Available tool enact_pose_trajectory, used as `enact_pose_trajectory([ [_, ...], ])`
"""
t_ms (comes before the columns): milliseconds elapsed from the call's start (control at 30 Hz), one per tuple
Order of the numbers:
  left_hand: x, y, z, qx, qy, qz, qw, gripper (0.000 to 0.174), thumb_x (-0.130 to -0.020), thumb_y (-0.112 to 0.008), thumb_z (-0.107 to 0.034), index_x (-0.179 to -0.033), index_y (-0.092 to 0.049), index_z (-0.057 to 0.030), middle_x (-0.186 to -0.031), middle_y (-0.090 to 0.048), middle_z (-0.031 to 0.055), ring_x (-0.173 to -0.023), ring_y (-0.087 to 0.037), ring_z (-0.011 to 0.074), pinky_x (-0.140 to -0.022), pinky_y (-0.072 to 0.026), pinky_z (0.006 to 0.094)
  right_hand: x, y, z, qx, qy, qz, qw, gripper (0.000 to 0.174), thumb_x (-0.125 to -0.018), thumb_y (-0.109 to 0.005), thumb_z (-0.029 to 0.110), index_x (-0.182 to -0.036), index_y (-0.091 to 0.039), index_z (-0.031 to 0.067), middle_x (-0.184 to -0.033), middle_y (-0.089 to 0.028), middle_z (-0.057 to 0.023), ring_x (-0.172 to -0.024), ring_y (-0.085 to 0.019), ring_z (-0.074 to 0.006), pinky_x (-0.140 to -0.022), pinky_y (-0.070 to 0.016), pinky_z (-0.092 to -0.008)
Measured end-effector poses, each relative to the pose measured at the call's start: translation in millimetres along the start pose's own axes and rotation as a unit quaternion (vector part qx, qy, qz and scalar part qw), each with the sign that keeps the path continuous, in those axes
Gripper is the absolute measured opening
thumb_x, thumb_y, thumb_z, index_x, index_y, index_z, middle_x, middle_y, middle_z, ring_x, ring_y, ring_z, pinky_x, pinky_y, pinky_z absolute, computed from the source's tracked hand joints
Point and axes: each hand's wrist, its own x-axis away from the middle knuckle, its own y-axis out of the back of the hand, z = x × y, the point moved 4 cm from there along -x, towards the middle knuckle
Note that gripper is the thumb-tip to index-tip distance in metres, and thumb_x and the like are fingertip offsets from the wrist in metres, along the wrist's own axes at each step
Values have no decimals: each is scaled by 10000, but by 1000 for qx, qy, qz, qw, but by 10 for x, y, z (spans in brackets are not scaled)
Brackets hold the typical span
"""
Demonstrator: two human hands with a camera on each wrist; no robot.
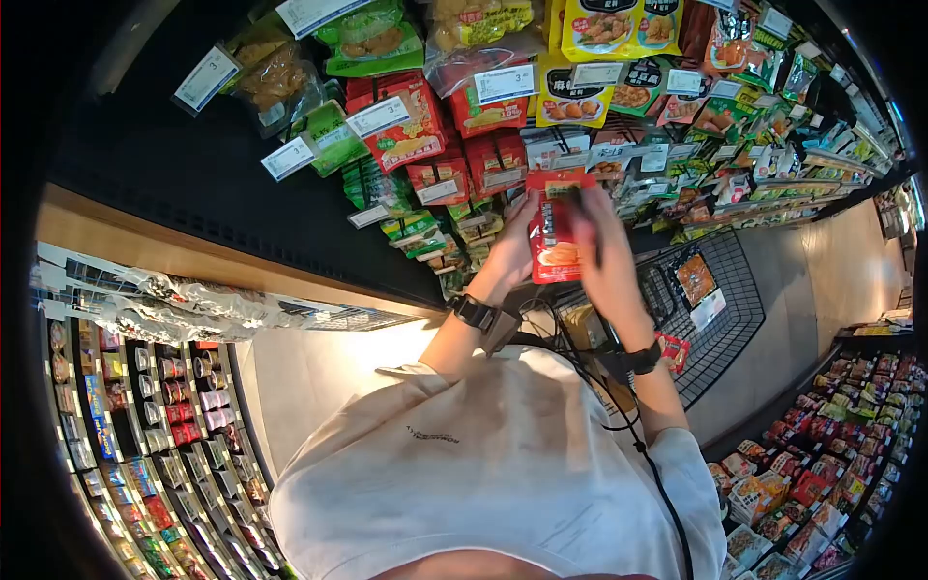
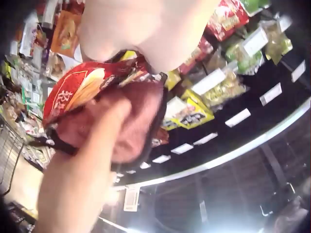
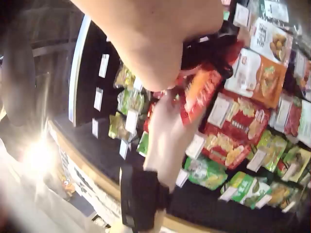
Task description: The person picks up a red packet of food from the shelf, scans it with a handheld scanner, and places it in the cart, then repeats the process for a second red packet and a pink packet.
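A red food packet (image 1: 553,246) with a picture of food on its front is held upright before the shelf. My left hand (image 1: 512,249) grips its left edge. At the packet's right side my right hand (image 1: 613,266) holds a dusty-pink, cloth-like piece with a black border (image 2: 141,124). In the left wrist view, the right thumb presses on that pink piece, which overlaps the packet's front. The right wrist view shows the left hand (image 3: 170,119) behind the red packet, with part of the packet hidden by the right hand.
Hanging packets (image 1: 401,126) with price tags fill the shelf ahead. A wire shopping cart (image 1: 739,319) with a few packages stands at the right. Dark cables (image 1: 580,372) hang in front of the white shirt (image 1: 483,474). More stocked shelves (image 1: 174,416) stand left and lower right.
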Motion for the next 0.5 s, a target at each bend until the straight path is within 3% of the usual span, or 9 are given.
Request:
enact_pose_trajectory([
  [33,8,-169,-28,-63,-63,-17,996,401,-1046,-496,-349,-1365,-477,-107,-1310,-591,76,-1182,-576,180,-1001,-473,348,27,-90,129,48,59,45,996,514,-951,-589,179,-1397,-450,-37,-1492,-374,-288,-1399,-346,-447,-1155,-281,-492],
  [67,93,-364,-70,-84,-37,-71,993,456,-1042,-497,-382,-1403,-456,-106,-1329,-574,69,-1199,-555,169,-1006,-459,337,74,-171,241,111,77,62,989,523,-935,-585,145,-1412,-438,-15,-1572,-273,-242,-1481,-202,-424,-1180,-223,-496],
  [100,158,-493,-90,-106,-10,-124,987,513,-1037,-497,-414,-1441,-434,-106,-1348,-557,62,-1216,-534,159,-1011,-446,327,125,-171,292,118,82,54,988,521,-945,-571,159,-1416,-429,-13,-1592,-243,-220,-1483,-174,-441,-1183,-208,-506],
  [200,54,-580,68,-74,39,-33,996,534,-1056,-432,-418,-1495,-375,-119,-1447,-477,57,-1260,-503,179,-1078,-401,382,41,9,233,104,70,12,992,575,-947,-576,210,-1460,-402,17,-1590,-244,-221,-1477,-184,-437,-1185,-186,-524],
  [267,129,-812,179,-130,-14,18,991,557,-1054,-415,-445,-1495,-372,-108,-1479,-447,62,-1300,-472,185,-1106,-369,375,-103,172,157,116,49,-65,990,617,-957,-565,230,-1510,-355,53,-1578,-263,-227,-1457,-217,-449,-1181,-184,-539],
  [333,138,-994,299,-146,-43,44,987,583,-1051,-387,-483,-1492,-375,-102,-1523,-408,76,-1364,-421,203,-1145,-318,371,-180,276,47,111,27,-111,987,554,-962,-557,220,-1473,-420,57,-1559,-309,-221,-1444,-244,-452,-1178,-200,-543],
  [433,119,-1231,156,-73,-50,46,995,591,-1042,-401,-503,-1477,-391,-104,-1483,-460,91,-1332,-469,234,-1123,-354,398,-72,339,223,150,71,-75,983,499,-940,-587,204,-1416,-504,80,-1546,-346,-196,-1440,-270,-436,-1171,-218,-551],
  [467,66,-1143,108,-17,33,57,998,599,-1026,-421,-529,-1432,-433,-88,-1397,-542,105,-1257,-544,257,-1079,-420,425,-2,341,296,143,103,-38,984,490,-919,-613,188,-1393,-530,98,-1548,-351,-179,-1443,-276,-421,-1171,-219,-554],
  [500,23,-1180,2,-39,-61,34,997,595,-1010,-457,-537,-1371,-478,-64,-1301,-604,110,-1183,-596,260,-1032,-474,442,105,308,278,125,106,-10,986,487,-903,-629,177,-1377,-546,102,-1555,-342,-173,-1447,-273,-415,-1173,-214,-556],
])
